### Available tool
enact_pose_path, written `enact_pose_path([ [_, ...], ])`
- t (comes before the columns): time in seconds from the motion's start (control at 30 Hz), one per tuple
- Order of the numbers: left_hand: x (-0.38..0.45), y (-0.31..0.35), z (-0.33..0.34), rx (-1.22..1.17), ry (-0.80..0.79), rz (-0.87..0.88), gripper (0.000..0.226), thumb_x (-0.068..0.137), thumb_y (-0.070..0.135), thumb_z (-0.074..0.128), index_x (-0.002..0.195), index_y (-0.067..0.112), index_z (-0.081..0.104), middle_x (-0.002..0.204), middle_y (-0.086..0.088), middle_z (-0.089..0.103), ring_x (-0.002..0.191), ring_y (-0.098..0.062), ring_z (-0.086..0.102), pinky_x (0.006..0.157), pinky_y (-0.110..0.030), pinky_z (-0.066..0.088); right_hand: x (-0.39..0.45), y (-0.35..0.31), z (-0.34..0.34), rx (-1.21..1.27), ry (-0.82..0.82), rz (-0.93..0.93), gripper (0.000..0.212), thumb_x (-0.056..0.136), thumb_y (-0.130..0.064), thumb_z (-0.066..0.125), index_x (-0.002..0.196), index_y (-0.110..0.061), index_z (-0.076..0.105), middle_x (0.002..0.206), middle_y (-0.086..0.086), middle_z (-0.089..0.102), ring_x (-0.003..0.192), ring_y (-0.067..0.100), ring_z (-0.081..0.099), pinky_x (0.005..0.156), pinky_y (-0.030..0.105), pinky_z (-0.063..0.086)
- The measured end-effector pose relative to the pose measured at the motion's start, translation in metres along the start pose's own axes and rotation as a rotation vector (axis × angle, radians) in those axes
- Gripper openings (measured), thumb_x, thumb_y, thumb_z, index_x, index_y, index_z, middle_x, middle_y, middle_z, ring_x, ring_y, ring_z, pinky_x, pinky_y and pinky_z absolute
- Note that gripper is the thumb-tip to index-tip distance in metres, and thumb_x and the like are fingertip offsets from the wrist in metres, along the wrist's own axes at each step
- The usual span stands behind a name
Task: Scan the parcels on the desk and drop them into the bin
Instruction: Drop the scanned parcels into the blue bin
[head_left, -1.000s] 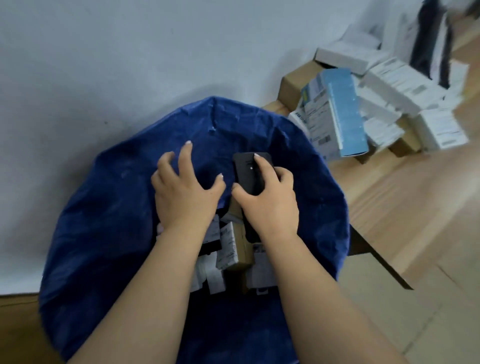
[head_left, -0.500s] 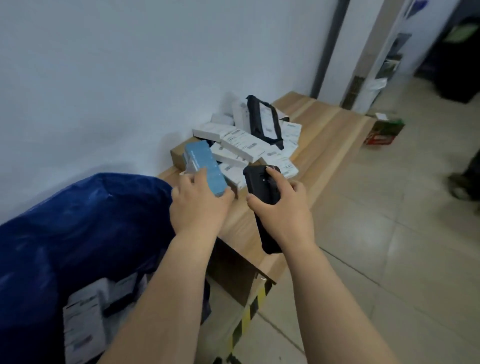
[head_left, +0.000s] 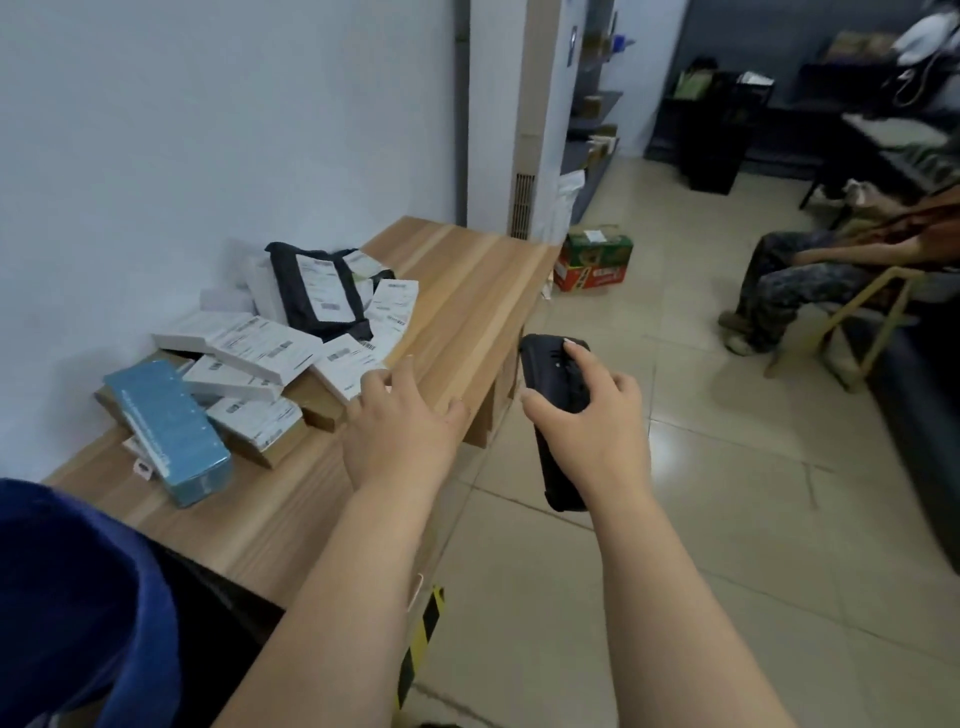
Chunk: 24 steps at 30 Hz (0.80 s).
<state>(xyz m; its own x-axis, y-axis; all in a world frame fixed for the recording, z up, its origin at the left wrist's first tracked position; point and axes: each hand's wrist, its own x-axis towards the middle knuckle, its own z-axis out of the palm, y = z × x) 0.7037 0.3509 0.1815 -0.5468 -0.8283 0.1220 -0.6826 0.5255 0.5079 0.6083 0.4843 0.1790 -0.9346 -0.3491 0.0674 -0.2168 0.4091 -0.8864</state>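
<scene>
A heap of several parcels lies on the wooden desk (head_left: 467, 291) against the wall: white labelled boxes (head_left: 260, 343), a light blue box (head_left: 166, 426) at the near end and a black bag (head_left: 317, 291) at the back. My left hand (head_left: 400, 426) hovers open over the desk, fingers spread, its fingertips at a white labelled parcel (head_left: 348, 364). My right hand (head_left: 592, 421) grips a black handheld scanner (head_left: 550, 374) beyond the desk's edge, above the floor. The blue bin (head_left: 67, 597) fills the lower left corner.
Tiled floor spreads to the right. A green and red carton (head_left: 592, 260) stands on the floor past the desk's far end. A seated person (head_left: 810, 270) is at the right on a wooden chair. Black and yellow tape (head_left: 421, 639) marks the desk's leg.
My view has swung from the bin to the desk. My left hand has passed from above the bin, over the blue box, to the white parcels. The scanner stays in my right hand.
</scene>
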Motion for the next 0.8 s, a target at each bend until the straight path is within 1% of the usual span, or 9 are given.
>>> enact_pose_path([
  [0.2,0.068,0.062,0.041,-0.021,0.001,0.039,0.073,0.091,0.052,0.054,0.152,0.022,0.028,0.145,-0.009,0.034,0.128,-0.031,0.038,0.098,-0.044,0.041,0.084,0.017,-0.02,-0.014,0.054,0.031,0.066,0.082,-0.048,0.069,0.141,-0.053,0.041,0.125,-0.011,0.04,0.1,0.01,0.054,0.072,0.029,0.043],
  [0.33,0.134,0.099,0.071,-0.034,0.024,0.076,0.075,0.09,0.053,0.054,0.152,0.023,0.026,0.146,-0.008,0.034,0.129,-0.03,0.037,0.098,-0.043,0.042,0.166,0.019,-0.018,0.002,0.095,0.017,0.066,0.082,-0.045,0.07,0.141,-0.051,0.042,0.124,-0.009,0.04,0.102,0.011,0.054,0.072,0.027,0.042],
  [0.4,0.173,0.115,0.082,-0.039,0.034,0.081,0.075,0.09,0.053,0.054,0.152,0.023,0.026,0.146,-0.008,0.034,0.128,-0.03,0.037,0.098,-0.043,0.042,0.21,0.014,-0.014,0.021,0.108,0.017,0.065,0.081,-0.044,0.071,0.14,-0.051,0.043,0.124,-0.009,0.04,0.103,0.011,0.054,0.075,0.027,0.042],
  [0.47,0.21,0.128,0.091,-0.038,0.035,0.079,0.075,0.09,0.052,0.056,0.152,0.022,0.027,0.146,-0.008,0.033,0.128,-0.03,0.037,0.099,-0.042,0.041,0.25,0.009,-0.008,0.011,0.107,0.006,0.065,0.081,-0.045,0.071,0.139,-0.052,0.043,0.123,-0.008,0.04,0.101,0.01,0.053,0.079,0.03,0.045],
  [0.53,0.242,0.14,0.1,-0.035,0.034,0.077,0.075,0.09,0.051,0.057,0.152,0.022,0.027,0.146,-0.007,0.033,0.126,-0.03,0.038,0.098,-0.041,0.039,0.288,0.005,-0.001,0.012,0.114,0.005,0.066,0.081,-0.045,0.071,0.14,-0.052,0.043,0.122,-0.008,0.041,0.096,0.007,0.053,0.079,0.029,0.044],
  [0.6,0.274,0.148,0.11,-0.032,0.043,0.068,0.075,0.089,0.051,0.057,0.151,0.022,0.027,0.145,-0.007,0.033,0.125,-0.03,0.038,0.096,-0.04,0.04,0.325,0.003,0.007,0.025,0.11,0.012,0.066,0.081,-0.045,0.071,0.14,-0.052,0.043,0.121,-0.008,0.041,0.092,0.002,0.052,0.077,0.028,0.042],
  [0.67,0.3,0.152,0.119,-0.021,0.052,0.045,0.074,0.09,0.051,0.057,0.152,0.023,0.027,0.146,-0.007,0.033,0.127,-0.031,0.037,0.096,-0.042,0.04,0.354,0.003,0.016,0.017,0.086,0.016,0.066,0.081,-0.045,0.07,0.141,-0.053,0.042,0.122,-0.009,0.041,0.09,0.001,0.051,0.078,0.028,0.042],
  [0.73,0.324,0.154,0.13,-0.005,0.072,0.013,0.073,0.09,0.05,0.057,0.151,0.023,0.028,0.147,-0.006,0.033,0.128,-0.031,0.036,0.096,-0.043,0.04,0.383,0.007,0.027,0.011,0.059,0.024,0.065,0.083,-0.045,0.07,0.141,-0.052,0.042,0.123,-0.009,0.041,0.091,0.003,0.051,0.081,0.03,0.042],
  [0.8,0.35,0.155,0.142,0.005,0.101,-0.021,0.074,0.089,0.05,0.059,0.15,0.022,0.029,0.145,-0.008,0.035,0.126,-0.032,0.038,0.094,-0.043,0.04,0.416,0.011,0.041,0.014,0.021,0.025,0.065,0.083,-0.045,0.07,0.142,-0.052,0.042,0.123,-0.008,0.041,0.096,0.007,0.053,0.082,0.031,0.043],
])
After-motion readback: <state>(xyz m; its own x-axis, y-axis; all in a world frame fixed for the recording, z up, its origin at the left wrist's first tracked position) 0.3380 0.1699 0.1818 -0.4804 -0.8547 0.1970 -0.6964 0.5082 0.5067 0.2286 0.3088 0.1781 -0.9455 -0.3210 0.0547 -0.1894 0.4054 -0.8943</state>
